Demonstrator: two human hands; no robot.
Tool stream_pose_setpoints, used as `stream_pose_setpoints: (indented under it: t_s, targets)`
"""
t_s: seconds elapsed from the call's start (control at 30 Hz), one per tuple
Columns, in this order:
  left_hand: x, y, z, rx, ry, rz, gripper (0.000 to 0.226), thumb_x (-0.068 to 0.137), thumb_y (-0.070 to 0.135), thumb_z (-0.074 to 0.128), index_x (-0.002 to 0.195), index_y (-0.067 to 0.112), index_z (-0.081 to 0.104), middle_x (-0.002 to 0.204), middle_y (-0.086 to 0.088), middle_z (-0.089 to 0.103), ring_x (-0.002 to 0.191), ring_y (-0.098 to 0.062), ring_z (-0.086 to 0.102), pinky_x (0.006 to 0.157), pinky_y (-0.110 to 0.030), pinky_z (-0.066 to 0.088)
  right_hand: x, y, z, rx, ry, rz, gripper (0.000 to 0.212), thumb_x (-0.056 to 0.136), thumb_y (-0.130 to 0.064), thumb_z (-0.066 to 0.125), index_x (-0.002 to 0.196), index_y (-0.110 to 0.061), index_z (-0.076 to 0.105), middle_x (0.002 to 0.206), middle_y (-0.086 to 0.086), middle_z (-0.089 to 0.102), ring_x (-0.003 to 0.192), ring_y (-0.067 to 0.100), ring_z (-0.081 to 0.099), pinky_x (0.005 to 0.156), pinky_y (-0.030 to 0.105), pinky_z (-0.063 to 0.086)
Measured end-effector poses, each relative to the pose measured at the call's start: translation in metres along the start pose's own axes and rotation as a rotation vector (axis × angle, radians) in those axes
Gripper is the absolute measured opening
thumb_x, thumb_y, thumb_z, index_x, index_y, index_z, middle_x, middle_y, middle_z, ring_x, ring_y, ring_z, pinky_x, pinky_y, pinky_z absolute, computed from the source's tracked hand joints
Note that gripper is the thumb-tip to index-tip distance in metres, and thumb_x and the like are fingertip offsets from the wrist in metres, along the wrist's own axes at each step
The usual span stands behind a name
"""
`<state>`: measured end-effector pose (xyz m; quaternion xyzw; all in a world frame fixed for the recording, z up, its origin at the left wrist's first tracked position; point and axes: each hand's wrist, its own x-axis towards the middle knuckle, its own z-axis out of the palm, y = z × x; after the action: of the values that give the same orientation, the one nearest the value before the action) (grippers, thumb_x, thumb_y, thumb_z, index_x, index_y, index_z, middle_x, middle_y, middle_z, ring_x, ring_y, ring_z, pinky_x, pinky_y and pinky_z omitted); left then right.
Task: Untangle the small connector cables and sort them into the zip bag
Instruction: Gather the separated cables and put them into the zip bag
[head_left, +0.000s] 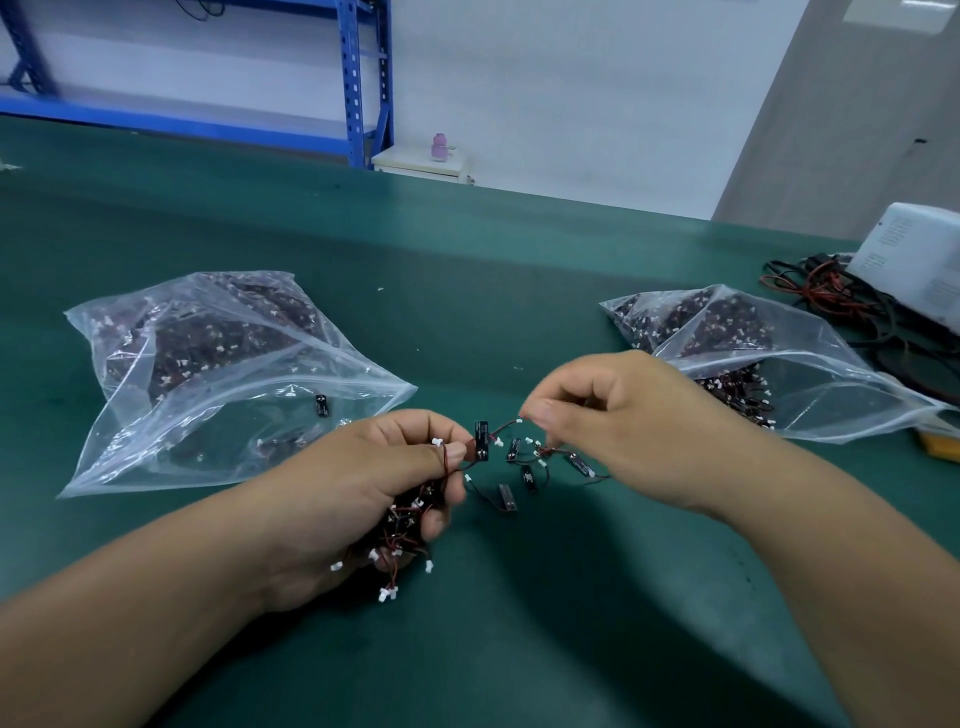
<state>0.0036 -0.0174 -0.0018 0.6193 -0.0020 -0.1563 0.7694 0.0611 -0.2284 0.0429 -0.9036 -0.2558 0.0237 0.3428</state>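
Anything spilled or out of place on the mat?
Yes: a cable heap spills from the right zip bag's open mouth onto the mat, and loose cables lie scattered between the left hand and right hand.

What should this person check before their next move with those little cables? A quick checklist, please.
1. Left hand holds the tangled bundle: ok.
2. Right hand pinches one cable by its end: ok.
3. That cable free of the bundle: cannot tell.
4. Loose cables out of the way: not ok, they lie between the hands.
5. Right zip bag mouth open: ok, cables spill out.
6. Left zip bag mouth open: cannot tell.
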Motion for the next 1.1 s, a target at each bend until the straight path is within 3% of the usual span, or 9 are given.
stream_pose_setpoints:
  t_s: [0.13, 0.33, 0.57, 0.63, 0.7, 0.8, 0.9, 1.1]
  targets:
    - [0.0, -0.001, 0.0, 0.015, 0.001, 0.008, 0.003, 0.083, 0.02, 0.066, 0.082, 0.021, 0.069, 0.069, -0.008, 0.06, 0.046, -0.015, 0.05, 0.035, -0.018, 0.035, -0.004, -0.01, 0.021, 0.032, -0.049, -0.069, 0.013, 0.088, -0.034, 0.069, 0.082, -0.022, 0.072, 0.072, -0.006, 0.067, 0.063, 0.006, 0.056, 0.063, 0.025, 0.047]
    - [0.0, -0.001, -0.002, 0.055, -0.013, 0.021, 0.004, 0.082, 0.022, 0.068, 0.086, 0.021, 0.069, 0.072, -0.007, 0.061, 0.047, -0.014, 0.05, 0.036, -0.018, 0.031, -0.006, -0.011, 0.033, 0.122, 0.036, -0.041, 0.016, 0.088, -0.027, 0.072, 0.073, -0.021, 0.067, 0.055, -0.014, 0.055, 0.048, 0.002, 0.045, 0.049, 0.016, 0.036]
    - [0.001, -0.002, -0.003, 0.025, -0.013, 0.002, 0.012, 0.089, 0.009, 0.063, 0.089, 0.017, 0.072, 0.071, -0.009, 0.062, 0.046, -0.015, 0.051, 0.036, -0.019, 0.036, -0.005, -0.013, 0.031, 0.236, 0.116, 0.026, 0.016, 0.084, -0.02, 0.073, 0.071, -0.014, 0.069, 0.068, 0.008, 0.065, 0.054, 0.007, 0.045, 0.054, 0.028, 0.04]
    - [0.001, -0.003, -0.003, 0.018, -0.014, -0.001, 0.009, 0.089, 0.009, 0.064, 0.092, 0.014, 0.071, 0.072, -0.01, 0.063, 0.046, -0.015, 0.051, 0.036, -0.018, 0.036, -0.005, -0.013, 0.03, 0.271, 0.142, 0.062, 0.015, 0.085, -0.02, 0.072, 0.071, -0.015, 0.069, 0.067, 0.009, 0.066, 0.049, 0.006, 0.043, 0.048, 0.023, 0.038]
    - [0.002, -0.004, -0.004, 0.03, -0.011, -0.002, 0.008, 0.089, 0.011, 0.064, 0.092, 0.014, 0.07, 0.072, -0.01, 0.063, 0.046, -0.015, 0.05, 0.036, -0.017, 0.035, -0.004, -0.012, 0.029, 0.309, 0.178, 0.095, 0.016, 0.086, -0.019, 0.07, 0.071, -0.015, 0.069, 0.063, 0.008, 0.065, 0.044, 0.005, 0.041, 0.044, 0.018, 0.035]
    - [0.001, -0.003, -0.003, 0.043, -0.007, -0.011, 0.006, 0.089, 0.013, 0.064, 0.085, 0.016, 0.068, 0.07, -0.008, 0.061, 0.045, -0.014, 0.049, 0.035, -0.016, 0.032, -0.002, -0.011, 0.026, 0.33, 0.206, 0.131, 0.014, 0.085, -0.02, 0.069, 0.071, -0.018, 0.07, 0.063, 0.009, 0.065, 0.045, 0.009, 0.041, 0.045, 0.022, 0.036]
    - [0.0, -0.001, -0.001, 0.041, -0.001, -0.023, 0.008, 0.087, 0.017, 0.065, 0.079, 0.017, 0.064, 0.07, -0.007, 0.061, 0.045, -0.013, 0.049, 0.036, -0.017, 0.032, -0.002, -0.011, 0.022, 0.377, 0.198, 0.159, 0.018, 0.086, -0.017, 0.068, 0.069, -0.017, 0.071, 0.056, -0.003, 0.066, 0.042, 0.01, 0.042, 0.042, 0.02, 0.036]
    - [-0.001, 0.0, 0.0, 0.059, 0.013, -0.025, 0.01, 0.089, 0.018, 0.063, 0.08, 0.016, 0.062, 0.068, -0.006, 0.06, 0.045, -0.012, 0.048, 0.037, -0.016, 0.029, -0.003, -0.014, 0.019, 0.394, 0.171, 0.126, 0.016, 0.09, -0.013, 0.067, 0.075, -0.012, 0.072, 0.055, -0.008, 0.067, 0.038, 0.008, 0.042, 0.04, 0.016, 0.035]
